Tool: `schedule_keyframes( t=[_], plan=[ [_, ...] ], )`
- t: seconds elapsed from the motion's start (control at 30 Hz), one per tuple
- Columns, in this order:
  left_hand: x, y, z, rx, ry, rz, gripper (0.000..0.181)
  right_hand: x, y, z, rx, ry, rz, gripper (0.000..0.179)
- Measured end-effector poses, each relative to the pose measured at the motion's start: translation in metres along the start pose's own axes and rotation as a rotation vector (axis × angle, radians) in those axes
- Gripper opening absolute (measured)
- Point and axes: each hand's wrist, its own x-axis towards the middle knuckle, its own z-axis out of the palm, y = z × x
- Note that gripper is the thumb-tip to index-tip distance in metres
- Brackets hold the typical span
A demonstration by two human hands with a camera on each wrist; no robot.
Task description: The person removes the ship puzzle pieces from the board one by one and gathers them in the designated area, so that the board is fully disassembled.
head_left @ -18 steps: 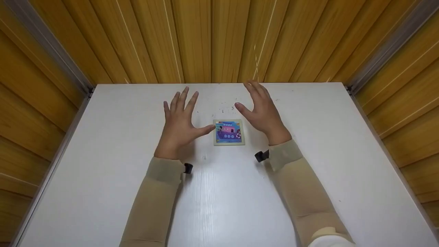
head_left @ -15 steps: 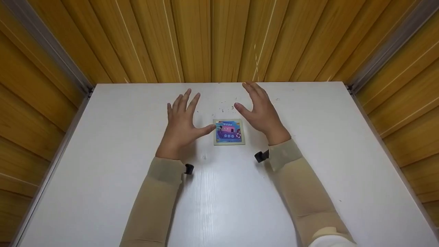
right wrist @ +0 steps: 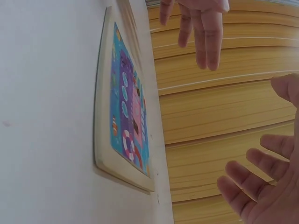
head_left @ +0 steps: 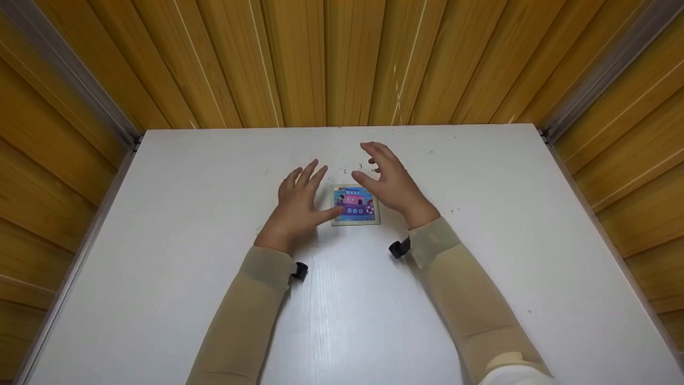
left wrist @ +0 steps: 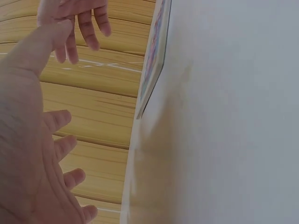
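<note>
A small square picture board (head_left: 355,205) with a pale frame lies flat on the white table. Its picture is a pink and purple ship on blue, with a ring buoy, seen steeply from the side in the right wrist view (right wrist: 126,107). Just left of the board hovers my left hand (head_left: 300,210), fingers spread, its thumb over the board's left edge in the head view. My right hand (head_left: 394,184) is raised at the board's upper right, thumb apart from the fingers. Both wrist views show the hands above the board, apart from it and holding nothing.
Dark crumbs (head_left: 345,171) are scattered on the white table (head_left: 176,240) behind the board. Wood-look panels (head_left: 299,64) stand along the table's back and both sides. A black wrist camera (head_left: 399,248) juts from each cuff.
Both hands have come inward toward the board. My left hand moved right and nearer, and my right hand moved slightly left. The board stays in place, apart from a slight view shift.
</note>
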Motion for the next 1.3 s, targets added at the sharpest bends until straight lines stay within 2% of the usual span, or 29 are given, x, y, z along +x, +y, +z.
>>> schedule_keyframes(
  t=[0.27, 0.47, 0.77, 0.93, 1.3],
  plan=[
    [-0.003, -0.007, 0.011, 0.059, -0.065, 0.029, 0.098, 0.002, 0.011, 0.019, -0.013, -0.134, 0.043, 0.077],
    [-0.002, -0.013, 0.015, 0.086, -0.095, 0.061, 0.086, 0.002, 0.017, 0.027, -0.036, -0.213, 0.074, 0.069],
    [0.0, -0.015, 0.012, 0.067, -0.131, 0.08, 0.081, 0.006, 0.023, 0.032, -0.158, -0.24, -0.005, 0.059],
    [0.002, -0.015, 0.014, 0.062, -0.124, 0.074, 0.081, 0.004, 0.026, 0.033, -0.196, -0.241, 0.003, 0.053],
    [0.0, -0.017, 0.015, 0.057, -0.131, 0.066, 0.081, 0.003, 0.028, 0.039, -0.205, -0.254, 0.016, 0.051]
  ],
)
